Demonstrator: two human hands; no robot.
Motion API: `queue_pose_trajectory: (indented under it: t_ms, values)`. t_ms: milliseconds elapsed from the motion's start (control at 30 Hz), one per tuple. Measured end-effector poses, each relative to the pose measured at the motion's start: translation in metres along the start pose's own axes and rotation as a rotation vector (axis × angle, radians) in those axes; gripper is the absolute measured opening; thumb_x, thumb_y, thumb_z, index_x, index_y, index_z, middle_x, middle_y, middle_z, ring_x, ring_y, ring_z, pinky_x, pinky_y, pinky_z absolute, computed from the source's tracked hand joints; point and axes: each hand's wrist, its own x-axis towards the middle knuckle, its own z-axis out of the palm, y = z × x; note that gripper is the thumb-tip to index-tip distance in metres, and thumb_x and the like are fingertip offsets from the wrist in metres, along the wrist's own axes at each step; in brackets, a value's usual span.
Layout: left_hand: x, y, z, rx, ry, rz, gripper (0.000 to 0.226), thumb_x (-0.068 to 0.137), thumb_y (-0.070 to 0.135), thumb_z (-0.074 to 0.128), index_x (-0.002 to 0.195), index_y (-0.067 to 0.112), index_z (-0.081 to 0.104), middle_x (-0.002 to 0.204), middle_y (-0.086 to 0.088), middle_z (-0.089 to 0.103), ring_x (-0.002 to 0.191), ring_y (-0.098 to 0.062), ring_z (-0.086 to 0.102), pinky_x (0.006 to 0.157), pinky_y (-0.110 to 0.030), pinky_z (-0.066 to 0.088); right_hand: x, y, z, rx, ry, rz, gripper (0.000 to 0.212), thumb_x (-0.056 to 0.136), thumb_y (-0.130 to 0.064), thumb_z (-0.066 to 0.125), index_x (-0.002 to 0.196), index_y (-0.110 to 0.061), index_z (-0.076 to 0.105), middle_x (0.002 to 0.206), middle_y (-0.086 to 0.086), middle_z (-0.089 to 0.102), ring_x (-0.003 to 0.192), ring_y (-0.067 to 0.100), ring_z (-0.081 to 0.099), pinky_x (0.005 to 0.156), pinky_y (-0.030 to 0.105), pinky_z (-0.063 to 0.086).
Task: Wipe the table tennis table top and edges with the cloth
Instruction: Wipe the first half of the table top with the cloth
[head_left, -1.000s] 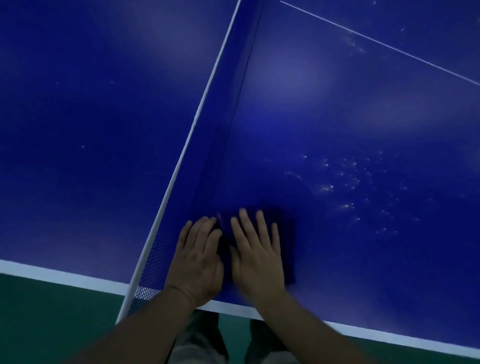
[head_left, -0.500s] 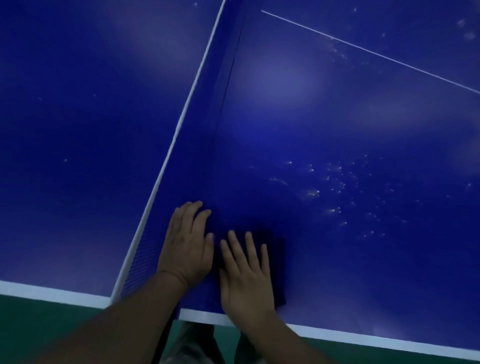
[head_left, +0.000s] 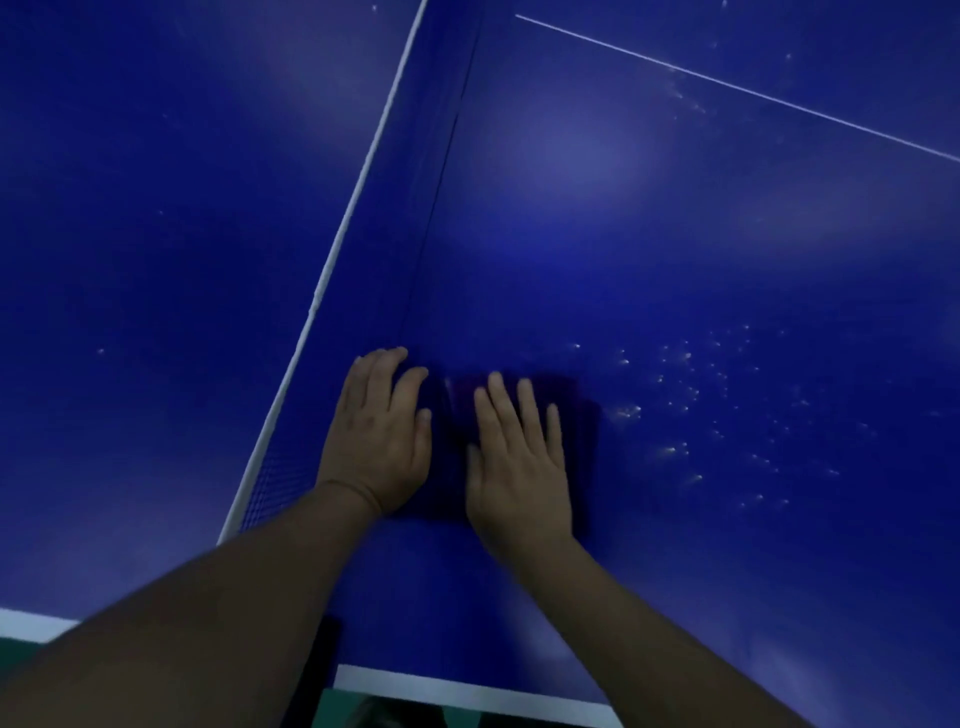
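Both hands press flat, fingers straight, on a dark cloth (head_left: 584, 415) on the blue tabletop (head_left: 727, 260): left hand (head_left: 379, 436) beside the net (head_left: 363, 260), right hand (head_left: 519, 462) near pale specks (head_left: 675, 405).

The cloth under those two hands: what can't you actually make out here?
- Head view: cloth is dark and blurred, mostly covered by the left hand and right hand; its outline and folds are unclear.
- Net: mesh shows only near the table edge.
- White specks: too small to identify.
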Motion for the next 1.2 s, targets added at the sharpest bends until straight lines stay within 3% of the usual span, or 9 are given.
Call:
queue_pose_trajectory:
  t_ms: [133, 300, 433, 567, 667, 800, 900, 1033, 1200]
  values:
    - [0.004, -0.001, 0.003, 0.070, -0.039, 0.019, 0.049, 0.094, 0.029, 0.037, 0.127, -0.001, 0.056, 0.136, -0.023, 0.048, 0.130, -0.038, 0.038, 0.113, -0.057, 0.033, -0.017, 0.039, -0.005, 0.049, 0.064, 0.062, 0.055, 0.100, -0.032, 0.031, 0.151, -0.013, 0.040, 0.162, -0.002, 0.025, 0.153, 0.024, 0.014, 0.122, 0.049, 0.009]
    - [0.004, -0.002, 0.003, 0.061, -0.045, 0.018, 0.051, 0.095, 0.034, 0.037, 0.128, 0.000, 0.055, 0.137, -0.022, 0.048, 0.132, -0.039, 0.038, 0.114, -0.057, 0.031, 0.077, 0.018, -0.018, 0.139, 0.147, 0.301, 0.053, 0.105, -0.028, 0.033, 0.156, -0.014, 0.029, 0.166, -0.002, 0.016, 0.154, 0.022, 0.002, 0.124, 0.045, -0.003]
    - [0.002, -0.002, 0.003, 0.091, -0.051, 0.019, 0.052, 0.095, 0.035, 0.036, 0.130, 0.001, 0.053, 0.139, -0.022, 0.046, 0.133, -0.039, 0.037, 0.116, -0.055, 0.029, 0.115, -0.008, -0.018, 0.032, 0.054, 0.011, 0.056, 0.104, -0.035, 0.023, 0.158, -0.017, 0.022, 0.167, -0.003, 0.010, 0.154, 0.024, -0.002, 0.124, 0.048, -0.004]
    - [0.004, -0.003, 0.004, 0.087, -0.033, 0.018, 0.051, 0.095, 0.035, 0.036, 0.131, 0.002, 0.053, 0.140, -0.020, 0.045, 0.134, -0.036, 0.036, 0.117, -0.053, 0.027, 0.058, 0.033, -0.020, -0.062, -0.002, -0.185, 0.056, 0.100, -0.036, 0.030, 0.154, -0.020, 0.034, 0.164, -0.005, 0.023, 0.154, 0.023, 0.009, 0.123, 0.052, 0.008]
    - [0.004, -0.002, 0.005, 0.074, -0.021, 0.027, 0.050, 0.095, 0.035, 0.038, 0.129, 0.002, 0.054, 0.138, -0.020, 0.047, 0.133, -0.035, 0.034, 0.117, -0.054, 0.028, 0.057, 0.063, -0.031, -0.022, 0.005, -0.039, 0.054, 0.102, -0.036, 0.031, 0.154, -0.021, 0.035, 0.164, -0.008, 0.021, 0.154, 0.021, 0.007, 0.123, 0.051, 0.005]
    - [0.005, -0.001, 0.004, 0.041, 0.002, 0.024, 0.049, 0.093, 0.034, 0.040, 0.127, 0.002, 0.055, 0.136, -0.021, 0.048, 0.132, -0.035, 0.035, 0.118, -0.051, 0.023, 0.131, 0.025, -0.032, 0.035, 0.089, 0.276, 0.056, 0.105, -0.034, 0.027, 0.159, -0.021, 0.016, 0.167, -0.007, 0.005, 0.154, 0.023, -0.006, 0.121, 0.051, -0.008]
    - [0.014, 0.003, 0.004, 0.018, 0.028, 0.033, 0.048, 0.091, 0.030, 0.041, 0.126, 0.000, 0.055, 0.135, -0.023, 0.050, 0.130, -0.036, 0.037, 0.117, -0.054, 0.026, 0.147, 0.000, -0.027, 0.003, 0.065, 0.099, 0.056, 0.104, -0.035, 0.022, 0.159, -0.021, 0.018, 0.167, -0.005, 0.008, 0.154, 0.025, -0.002, 0.122, 0.052, -0.005]
    - [0.044, 0.009, 0.000, -0.012, 0.029, 0.021, 0.048, 0.091, 0.029, 0.043, 0.127, -0.001, 0.055, 0.136, -0.023, 0.048, 0.131, -0.037, 0.036, 0.114, -0.057, 0.031, 0.086, 0.037, -0.029, -0.050, 0.017, -0.140, 0.056, 0.099, -0.036, 0.028, 0.153, -0.023, 0.035, 0.164, -0.006, 0.024, 0.153, 0.024, 0.013, 0.123, 0.051, 0.008]
    - [0.084, 0.012, -0.003, 0.009, -0.005, 0.034, 0.044, 0.089, 0.025, 0.052, 0.124, -0.001, 0.057, 0.134, -0.023, 0.050, 0.129, -0.039, 0.039, 0.113, -0.057, 0.033, 0.115, 0.071, -0.042, 0.023, 0.069, 0.188, 0.054, 0.104, -0.034, 0.032, 0.156, -0.021, 0.029, 0.166, -0.008, 0.016, 0.154, 0.022, 0.004, 0.123, 0.050, 0.000]
